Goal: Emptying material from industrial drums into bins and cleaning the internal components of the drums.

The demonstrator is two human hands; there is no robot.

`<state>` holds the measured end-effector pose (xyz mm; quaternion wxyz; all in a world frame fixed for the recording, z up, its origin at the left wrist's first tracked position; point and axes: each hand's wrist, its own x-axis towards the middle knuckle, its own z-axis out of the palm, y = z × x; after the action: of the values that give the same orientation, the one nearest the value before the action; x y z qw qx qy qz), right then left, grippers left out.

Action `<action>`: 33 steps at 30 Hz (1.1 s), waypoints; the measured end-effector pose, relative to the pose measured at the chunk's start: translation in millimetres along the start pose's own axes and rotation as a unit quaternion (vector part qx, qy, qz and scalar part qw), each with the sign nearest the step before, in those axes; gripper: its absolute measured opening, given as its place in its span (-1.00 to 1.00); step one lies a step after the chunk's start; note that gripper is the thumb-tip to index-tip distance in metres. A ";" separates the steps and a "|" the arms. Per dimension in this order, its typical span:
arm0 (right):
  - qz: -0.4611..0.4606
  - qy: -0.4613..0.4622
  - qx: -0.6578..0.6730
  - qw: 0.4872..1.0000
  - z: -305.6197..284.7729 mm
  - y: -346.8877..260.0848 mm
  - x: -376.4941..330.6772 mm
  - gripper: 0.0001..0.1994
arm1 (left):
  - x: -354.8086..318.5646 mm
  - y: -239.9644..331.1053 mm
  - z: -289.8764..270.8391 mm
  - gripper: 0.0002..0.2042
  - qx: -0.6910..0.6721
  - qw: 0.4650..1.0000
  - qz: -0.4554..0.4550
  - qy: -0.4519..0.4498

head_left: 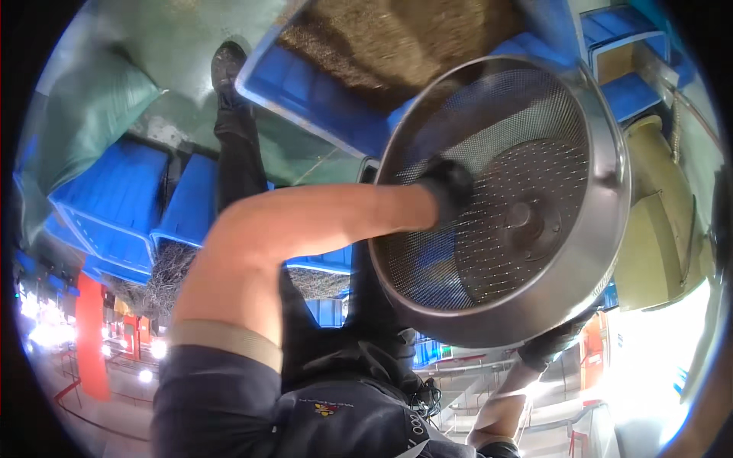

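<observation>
Floor (183, 46), greenish and scuffed, shows between a large blue crate (313, 91) of brown loose material and blue bins (114, 191) at left, with a red-orange pillar (92, 336) and bright lights (145, 375) farther off in the room. Tilted and overlapping the crate in view is a perforated metal basket (527, 179), the black-gloved left hand (449, 187) inside it and the right hand (561, 340) at its underside, partly hidden; whether either hand's fingers are closed on it, I cannot tell
</observation>
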<state>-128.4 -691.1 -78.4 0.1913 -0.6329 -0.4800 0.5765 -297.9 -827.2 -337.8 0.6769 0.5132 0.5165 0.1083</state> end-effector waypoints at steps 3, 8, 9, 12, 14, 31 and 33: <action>0.025 -0.043 0.457 0.888 18.2 1.6 5.3 -0.48 | -42.4 -16.8 29.5 -0.71 0.107 0.988 0.016 -0.107; 0.073 -0.082 0.683 0.722 8.0 6.9 3.5 -0.48 | 7.2 -102.3 43.6 -0.75 0.440 0.895 -0.001 0.075; 0.069 -0.085 0.682 0.723 9.2 4.2 4.1 -0.48 | 11.2 -104.6 38.4 -0.75 0.513 0.850 -0.001 0.123; 0.105 -0.099 0.714 0.685 23.6 -1.8 2.5 -0.35 | 6.2 -100.0 29.9 -0.74 0.417 0.896 -0.020 0.152; 0.099 -0.049 0.791 0.602 29.5 -5.6 -4.1 -0.35 | -2.4 -95.4 22.4 -0.73 0.312 0.933 -0.044 0.176; -0.116 0.097 -0.388 0.909 63.6 -1.1 -2.4 -0.39 | 93.4 -142.7 40.7 -0.65 -0.562 0.754 -0.005 0.341; -0.164 0.091 -0.488 0.852 61.5 -3.0 -12.5 -0.32 | 69.8 -155.9 39.9 -0.64 -0.659 0.692 -0.033 0.292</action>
<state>-184.2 -719.2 -85.3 -0.0075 -0.6070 -0.7767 0.1680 -294.4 -873.4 -506.9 0.6595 -0.1394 0.5009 0.5429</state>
